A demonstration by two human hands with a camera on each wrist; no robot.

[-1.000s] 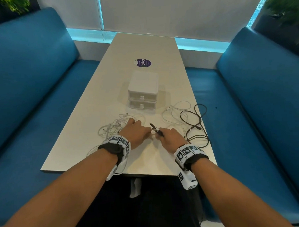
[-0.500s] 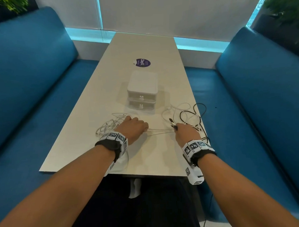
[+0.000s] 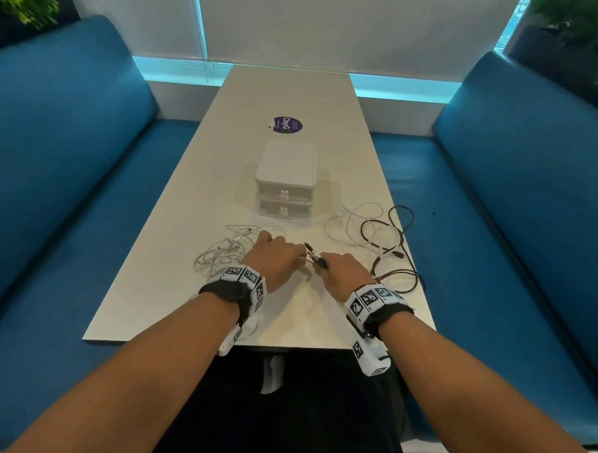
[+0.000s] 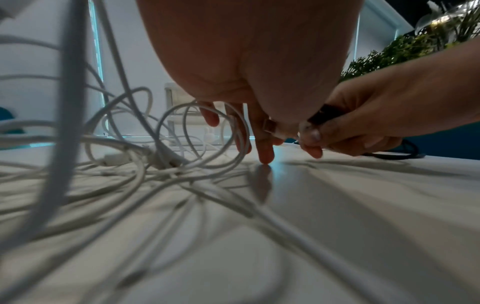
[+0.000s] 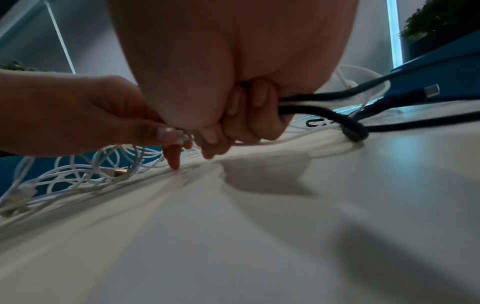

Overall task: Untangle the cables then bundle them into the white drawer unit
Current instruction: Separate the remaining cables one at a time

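Observation:
The white drawer unit point(image 3: 285, 179) stands mid-table with both drawers pushed in. A tangle of white cables point(image 3: 223, 255) lies left of my left hand point(image 3: 300, 257), which pinches a white cable end point(image 5: 179, 137) between thumb and finger; one finger touches the table. Right beside it, my right hand point(image 3: 321, 264) curls round a black cable point(image 5: 324, 115) and a white strand, and a black plug point(image 3: 314, 254) sticks out of the fist. More white cable point(image 3: 352, 224) and black cable loops point(image 3: 394, 253) lie to the right.
A purple round sticker point(image 3: 287, 124) is on the table point(image 3: 284, 90) beyond the drawer unit. Blue benches point(image 3: 65, 168) run along both sides. The black loops reach the table's right edge point(image 3: 418, 282). A loose USB plug point(image 5: 431, 90) hangs on a black cable.
Half a second ago my right hand was off to the right with a white cable stretched taut between the hands. It has come back left, and the hands meet again.

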